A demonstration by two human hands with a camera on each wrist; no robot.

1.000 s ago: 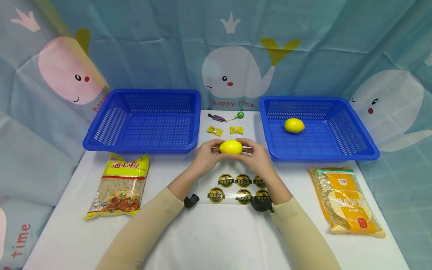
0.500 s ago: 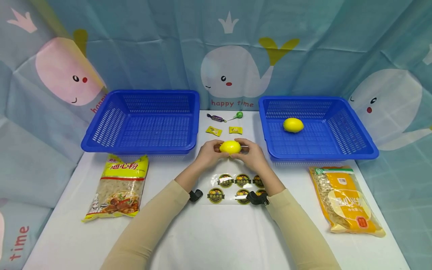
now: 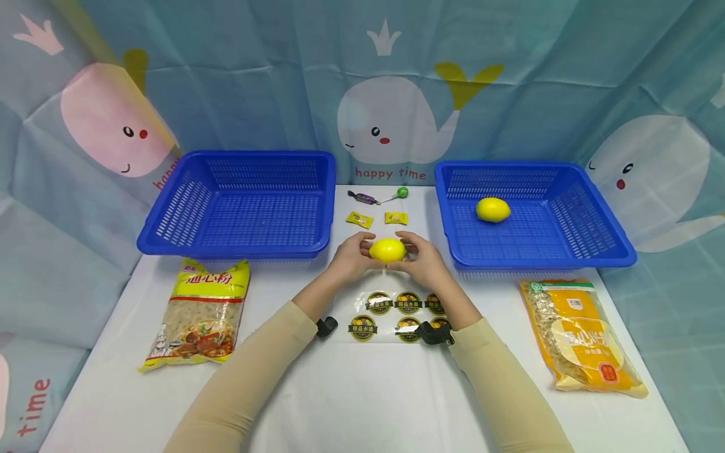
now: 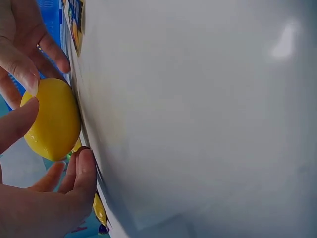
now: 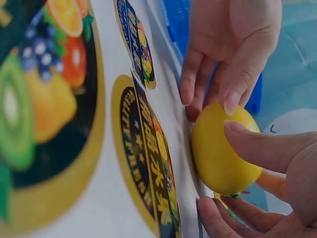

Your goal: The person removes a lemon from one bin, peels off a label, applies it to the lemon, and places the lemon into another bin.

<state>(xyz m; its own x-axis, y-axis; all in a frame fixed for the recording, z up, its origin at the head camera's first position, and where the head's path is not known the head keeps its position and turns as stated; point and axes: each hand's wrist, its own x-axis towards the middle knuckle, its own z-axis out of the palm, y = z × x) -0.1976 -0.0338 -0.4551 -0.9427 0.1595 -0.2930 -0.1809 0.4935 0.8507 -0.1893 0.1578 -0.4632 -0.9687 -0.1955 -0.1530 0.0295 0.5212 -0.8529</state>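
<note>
A yellow lemon (image 3: 387, 250) sits on the white table between the two hands. The left hand (image 3: 349, 259) is at its left end and the right hand (image 3: 425, 260) at its right. In the left wrist view, both thumb tips meet at the near side of the lemon (image 4: 53, 121), while the left fingers spread beyond its end without wrapping round it. From the right wrist, the right thumb lies along the lemon (image 5: 223, 148) and its fingers are loosely spread beside the tip. A sheet of round fruit stickers (image 3: 378, 303) lies just in front of the hands.
Blue baskets stand behind: the left basket (image 3: 235, 246) and the right basket (image 3: 544, 259), which holds another lemon (image 3: 493, 209). Wrapped candies (image 3: 359, 219) and a green lollipop (image 3: 401, 192) lie between them. Food bags lie left (image 3: 198, 314) and right (image 3: 583, 336).
The lemon sits slightly lower in the head view. The fingers of both hands have spread a little away from it; the thumbs stay at its near side.
</note>
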